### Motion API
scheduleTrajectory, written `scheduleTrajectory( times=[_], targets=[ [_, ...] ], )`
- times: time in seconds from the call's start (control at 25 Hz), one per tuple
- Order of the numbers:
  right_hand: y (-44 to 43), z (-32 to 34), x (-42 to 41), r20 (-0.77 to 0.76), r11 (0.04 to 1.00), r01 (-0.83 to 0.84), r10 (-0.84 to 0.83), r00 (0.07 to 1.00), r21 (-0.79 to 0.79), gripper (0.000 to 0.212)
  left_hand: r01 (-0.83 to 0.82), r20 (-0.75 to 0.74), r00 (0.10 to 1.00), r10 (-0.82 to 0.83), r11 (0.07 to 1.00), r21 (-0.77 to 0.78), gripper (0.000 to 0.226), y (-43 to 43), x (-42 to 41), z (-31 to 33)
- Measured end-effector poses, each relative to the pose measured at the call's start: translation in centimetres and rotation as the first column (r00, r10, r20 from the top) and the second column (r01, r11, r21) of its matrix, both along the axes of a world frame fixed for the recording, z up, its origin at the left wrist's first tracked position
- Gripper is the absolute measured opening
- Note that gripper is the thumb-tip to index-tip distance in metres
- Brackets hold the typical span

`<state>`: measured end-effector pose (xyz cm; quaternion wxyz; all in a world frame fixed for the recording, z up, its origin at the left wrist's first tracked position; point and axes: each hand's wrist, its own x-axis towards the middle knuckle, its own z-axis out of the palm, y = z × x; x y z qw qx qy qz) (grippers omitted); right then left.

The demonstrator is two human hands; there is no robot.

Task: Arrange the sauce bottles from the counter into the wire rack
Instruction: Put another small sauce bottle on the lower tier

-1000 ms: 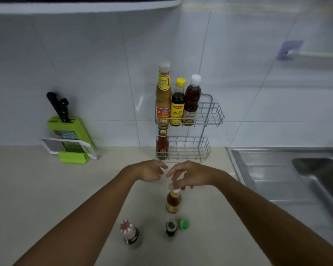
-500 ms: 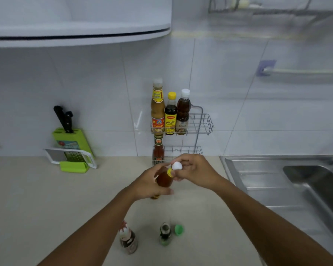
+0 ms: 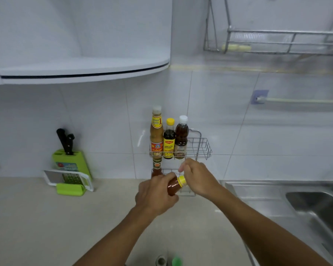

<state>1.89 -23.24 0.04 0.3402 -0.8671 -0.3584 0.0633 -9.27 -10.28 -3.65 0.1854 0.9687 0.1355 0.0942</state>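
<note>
My left hand (image 3: 155, 194) grips a small orange-brown sauce bottle (image 3: 173, 186), tilted with its yellow neck to the right. My right hand (image 3: 197, 176) closes its fingers on that bottle's cap end. Both are just in front of the lower tier of the two-tier wire rack (image 3: 200, 145) on the wall. The upper tier holds three bottles: a tall tan one (image 3: 156, 133), a dark yellow-capped one (image 3: 169, 140) and a brown white-capped one (image 3: 181, 138). A red sauce bottle (image 3: 157, 167) stands in the lower tier. At the bottom edge of the counter is an open bottle top (image 3: 161, 262) and a green cap (image 3: 176, 262).
A green knife block (image 3: 69, 164) with a grater leaning on it stands at the back left of the beige counter (image 3: 46, 217). A steel sink (image 3: 306, 204) lies to the right. A white curved shelf (image 3: 85, 70) and a wall dish rack (image 3: 277, 41) hang overhead.
The small bottle was lifted off the counter with my right hand, taken in my left hand, and carried up toward the rack's lower tier. The view tilted upward.
</note>
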Motion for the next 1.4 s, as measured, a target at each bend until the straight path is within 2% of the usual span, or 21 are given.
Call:
scheduleTrajectory(
  times=[0.04,0.12,0.2,0.28,0.32,0.36,0.44,0.48,0.56,0.64,0.72,0.8,0.88,0.92,1.0,1.04,1.12,1.2,1.24,1.32,1.4],
  targets=[
    [0.2,-0.7,0.0,-0.234,0.992,0.122,-0.112,0.966,0.029,0.031,-0.042,0.046,0.998,0.030,0.962,0.270,0.038,-0.4,0.1,-0.3],
    [0.3,-0.9,-0.3,-0.519,0.975,0.223,-0.182,0.835,0.017,0.032,-0.048,0.070,0.997,0.025,0.932,0.358,0.036,-0.7,0.6,-0.4],
    [-0.2,-0.4,-0.1,-0.391,0.991,0.118,-0.087,0.916,0.056,0.028,0.013,-0.027,0.999,-0.016,0.994,-0.107,0.036,0.0,0.5,0.4],
    [-0.9,-0.2,0.0,-0.086,0.986,-0.101,0.113,0.990,0.132,0.022,0.061,-0.129,0.972,-0.196,0.742,-0.668,0.029,0.8,0.6,0.8],
    [-1.1,-0.1,0.0,0.010,0.975,-0.187,0.187,0.982,0.123,0.023,0.081,-0.135,0.947,-0.290,0.627,-0.775,0.029,1.0,0.6,0.8],
    [-1.0,-0.2,0.2,0.054,0.973,-0.210,0.205,0.977,0.097,0.025,0.105,-0.128,0.938,-0.323,0.615,-0.782,0.028,1.0,0.7,0.7],
    [-0.3,-0.9,0.7,0.071,0.997,-0.074,0.073,0.995,0.015,0.032,0.091,-0.111,0.978,-0.179,0.833,-0.545,0.029,0.4,1.2,0.1],
    [0.2,-1.3,0.9,-0.026,0.998,0.056,-0.056,0.998,-0.017,0.034,0.046,-0.080,0.994,-0.069,0.966,-0.256,0.031,0.0,1.7,-0.5],
    [1.0,-1.7,1.4,-0.446,0.953,0.296,-0.295,0.845,-0.068,0.033,-0.051,0.119,0.993,0.016,0.954,0.296,0.035,-1.1,2.3,-1.8],
    [1.1,-1.6,2.1,-0.707,0.929,0.342,-0.335,0.623,-0.139,0.026,-0.085,0.237,0.971,-0.039,0.866,0.493,0.039,-1.6,3.0,-2.1],
    [0.8,-1.2,2.7,-0.718,0.954,0.268,-0.279,0.638,-0.132,0.021,-0.069,0.151,0.988,0.015,0.932,0.356,0.039,-1.1,3.5,-1.4],
    [0.6,-0.5,3.0,-0.464,0.988,0.153,-0.138,0.875,-0.005,0.024,-0.025,-0.061,0.998,0.013,0.981,-0.192,0.038,-0.1,3.8,-0.1],
    [0.6,-0.5,3.4,-0.097,0.997,0.011,-0.004,0.995,0.071,0.028,-0.012,-0.152,0.980,-0.129,0.723,-0.691,0.034,0.9,4.4,0.1],
    [0.8,-0.8,3.5,-0.009,0.998,-0.016,0.017,1.000,0.064,0.032,-0.006,-0.164,0.972,-0.167,0.684,-0.729,0.033,1.0,4.5,0.1],
    [1.4,-2.5,4.0,-0.092,0.994,0.100,-0.103,0.990,-0.034,0.038,0.015,-0.166,0.981,-0.100,0.893,-0.449,0.034,0.8,4.7,-0.4],
    [1.8,-3.3,4.3,-0.263,0.977,0.205,-0.213,0.941,-0.056,0.039,0.015,-0.119,0.992,-0.032,0.989,-0.145,0.036,0.4,4.9,-0.7],
    [2.0,-4.2,4.2,-0.665,0.938,0.347,-0.250,0.704,0.014,0.032,-0.010,0.008,1.000,0.009,0.974,0.225,0.040,-0.2,5.4,-1.5],
    [1.6,-4.9,4.2,-0.853,0.905,0.374,-0.025,0.522,0.203,0.023,-0.058,0.032,0.998,0.055,0.993,0.100,0.048,0.1,6.0,-1.1],
    [1.5,-5.5,3.9,-0.853,0.902,0.331,0.074,0.516,0.278,0.023,-0.077,0.011,0.997,0.077,0.996,-0.045,0.054,0.4,6.2,-1.1],
    [1.6,-6.4,3.4,-0.783,0.914,0.228,0.137,0.607,0.337,0.028,-0.038,-0.029,0.999,0.031,0.964,-0.264,0.067,1.0,6.9,-1.3],
    [2.0,-7.3,4.2,-0.671,0.914,0.242,0.043,0.740,0.326,0.031,0.028,-0.100,0.992,-0.082,0.891,-0.453,0.079,2.1,7.1,-2.0]
  ],
)
